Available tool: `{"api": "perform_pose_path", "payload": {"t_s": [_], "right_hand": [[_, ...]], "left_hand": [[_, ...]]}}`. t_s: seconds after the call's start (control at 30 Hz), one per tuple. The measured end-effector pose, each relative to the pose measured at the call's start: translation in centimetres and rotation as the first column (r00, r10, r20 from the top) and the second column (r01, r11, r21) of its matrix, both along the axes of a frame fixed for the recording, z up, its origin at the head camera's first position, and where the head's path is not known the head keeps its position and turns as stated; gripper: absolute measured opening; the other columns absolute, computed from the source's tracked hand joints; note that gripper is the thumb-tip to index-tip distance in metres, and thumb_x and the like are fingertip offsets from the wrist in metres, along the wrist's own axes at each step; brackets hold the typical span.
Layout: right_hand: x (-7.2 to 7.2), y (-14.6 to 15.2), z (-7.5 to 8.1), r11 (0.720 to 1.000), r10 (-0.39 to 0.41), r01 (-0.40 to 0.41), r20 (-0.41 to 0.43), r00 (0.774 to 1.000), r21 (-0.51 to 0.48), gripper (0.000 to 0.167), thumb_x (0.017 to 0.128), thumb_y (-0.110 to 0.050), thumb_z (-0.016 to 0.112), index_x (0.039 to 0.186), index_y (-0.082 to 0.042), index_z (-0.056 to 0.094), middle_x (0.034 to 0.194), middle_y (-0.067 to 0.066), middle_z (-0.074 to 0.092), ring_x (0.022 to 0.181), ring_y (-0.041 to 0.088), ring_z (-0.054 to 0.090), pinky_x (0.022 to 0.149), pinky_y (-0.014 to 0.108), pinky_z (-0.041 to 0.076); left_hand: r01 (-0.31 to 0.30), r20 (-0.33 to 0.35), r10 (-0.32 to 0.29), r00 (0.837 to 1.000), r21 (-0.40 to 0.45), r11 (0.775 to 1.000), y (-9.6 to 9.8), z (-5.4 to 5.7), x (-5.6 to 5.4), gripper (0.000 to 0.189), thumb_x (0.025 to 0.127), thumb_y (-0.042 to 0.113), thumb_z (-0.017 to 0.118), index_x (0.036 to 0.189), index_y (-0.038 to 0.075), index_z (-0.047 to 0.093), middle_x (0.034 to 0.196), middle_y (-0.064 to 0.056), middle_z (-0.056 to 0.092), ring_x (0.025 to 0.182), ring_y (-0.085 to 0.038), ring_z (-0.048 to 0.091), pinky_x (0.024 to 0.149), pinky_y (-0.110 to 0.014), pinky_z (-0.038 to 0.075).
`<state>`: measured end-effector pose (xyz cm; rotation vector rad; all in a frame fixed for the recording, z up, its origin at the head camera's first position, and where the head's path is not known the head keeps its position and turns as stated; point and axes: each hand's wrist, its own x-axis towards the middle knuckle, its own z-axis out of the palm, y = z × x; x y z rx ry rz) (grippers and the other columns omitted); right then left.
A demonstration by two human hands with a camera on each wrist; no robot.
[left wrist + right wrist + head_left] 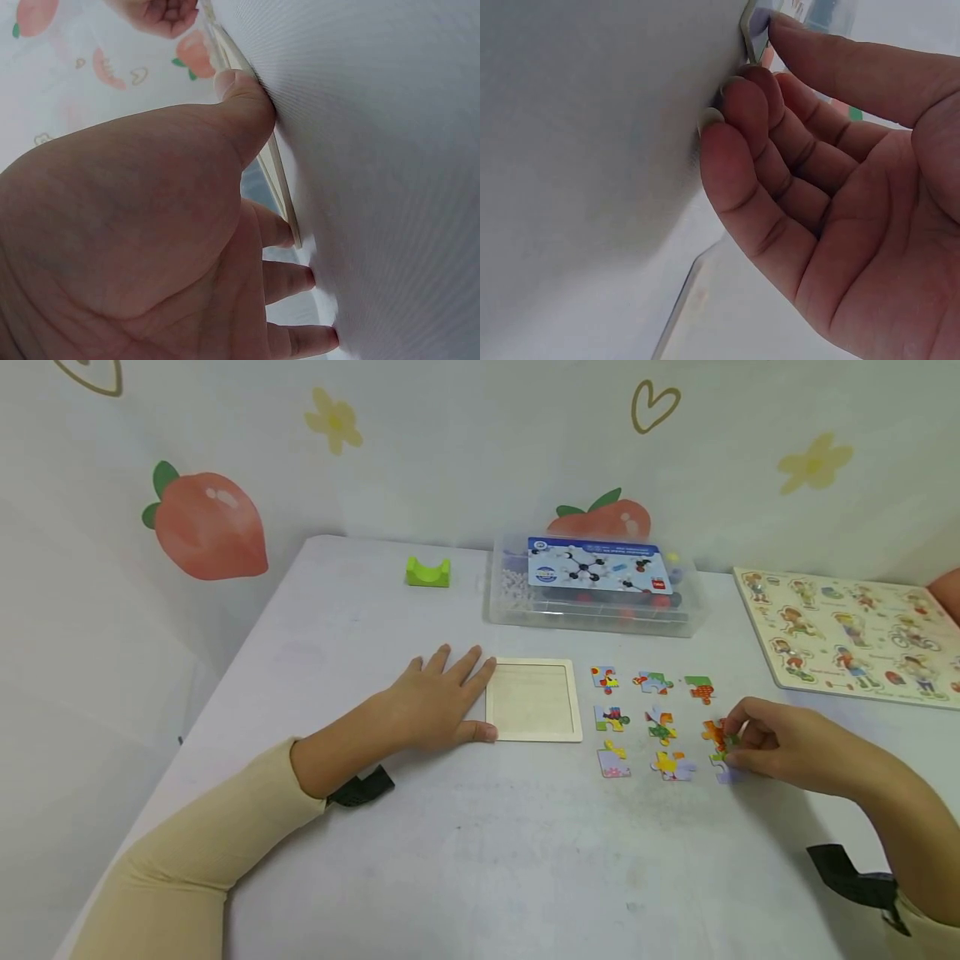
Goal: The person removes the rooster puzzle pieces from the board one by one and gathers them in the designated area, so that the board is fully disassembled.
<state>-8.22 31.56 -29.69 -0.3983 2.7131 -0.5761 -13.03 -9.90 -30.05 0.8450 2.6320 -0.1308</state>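
My left hand (442,703) lies spread at the left side of a shallow wooden puzzle tray (577,702), thumb and index fingertip at its rim. In the left wrist view the thumb (247,105) rests at the tray's edge and the other fingers reach down to the table. My right hand (780,743) is curled at the right column of jigsaw pieces, pinching a lilac-and-green puzzle piece (724,772) at its edge. An orange puzzle piece (712,735) lies by the index fingertip. The right wrist view has the thumb on the lilac piece (759,22), fingers bent beside it.
Several more jigsaw pieces (613,718) lie in rows right of the tray. Behind stands a clear plastic case (592,620) with a molecule-model card. A picture pegboard (855,635) lies at the right, a green curved block (428,573) at the back left.
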Motion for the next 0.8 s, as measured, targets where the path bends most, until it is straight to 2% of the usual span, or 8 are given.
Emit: {"api": "perform_pose_path", "payload": {"t_s": [0.2,0.53,0.8], "right_hand": [[0.0,0.0,-0.1,1.000,0.015,-0.015,-0.011,1.000,0.008,0.030,0.085,-0.010,0.081,0.106,-0.006,0.060,0.077,-0.006,0.056,0.064,0.007,0.048,0.056,0.026,0.041],[0.3,-0.5,0.5,0.999,0.047,-0.046,-0.041,0.998,0.017,0.018,0.088,-0.013,0.078,0.098,-0.014,0.062,0.074,-0.009,0.057,0.064,0.005,0.050,0.056,0.025,0.042],[0.5,-0.9,1.0,0.997,0.081,-0.079,-0.157,0.984,0.017,0.013,0.091,-0.007,0.073,0.100,-0.012,0.065,0.075,-0.010,0.058,0.064,0.003,0.050,0.054,0.026,0.043]], "left_hand": [[0.003,-0.001,-0.003,1.000,-0.003,1.000,0.0,-0.1,0.0,0.095,0.096,0.071,0.039,0.163,0.011,0.006,0.167,-0.015,0.005,0.147,-0.051,0.012,0.111,-0.065,0.026],[-0.002,0.001,0.002,1.000,0.001,1.000,0.0,0.0,0.1,0.095,0.096,0.070,0.040,0.163,0.011,0.007,0.167,-0.015,0.005,0.147,-0.051,0.012,0.111,-0.065,0.026],[-0.001,0.005,0.001,1.000,0.010,1.000,0.0,0.0,0.0,0.095,0.096,0.070,0.040,0.163,0.011,0.007,0.167,-0.015,0.005,0.147,-0.051,0.012,0.111,-0.065,0.025]]}}
